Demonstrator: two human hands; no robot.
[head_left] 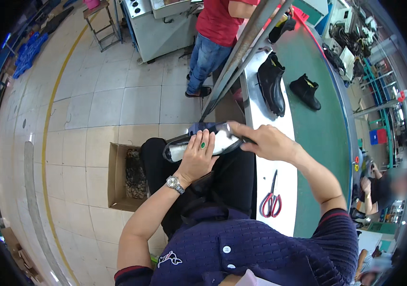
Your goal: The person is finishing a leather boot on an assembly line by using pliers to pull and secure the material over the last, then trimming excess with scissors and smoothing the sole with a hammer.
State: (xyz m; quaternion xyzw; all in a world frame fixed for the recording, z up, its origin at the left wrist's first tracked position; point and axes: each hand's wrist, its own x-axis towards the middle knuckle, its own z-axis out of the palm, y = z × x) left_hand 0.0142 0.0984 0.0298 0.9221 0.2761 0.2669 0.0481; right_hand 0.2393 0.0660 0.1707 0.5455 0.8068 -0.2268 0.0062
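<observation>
Cardboard box (116, 176) stands on the floor beside the left knee, dark scraps (137, 176) inside, perhaps put there to be within easy reach. Next comes the left hand (197, 155), its fingers laid across the pale face of a black shoe (225, 141) and grasping it, which seems to keep it from rolling. The shoe lies crosswise just above the lap in dark trousers (234, 183), probably using the thighs as a support. The right hand (271, 142) is clenched about the shoe's right end, likely to brace it from the other side; whether a small tool is tucked in that fist, I cannot tell. Farther right, red-handled scissors (271, 206) lie on the white ledge (286, 178), handles toward the person, apparently for quick pick-up. A tall black boot (272, 88) rests up the ledge, a shorter boot (306, 91) on the green belt (320, 143)
</observation>
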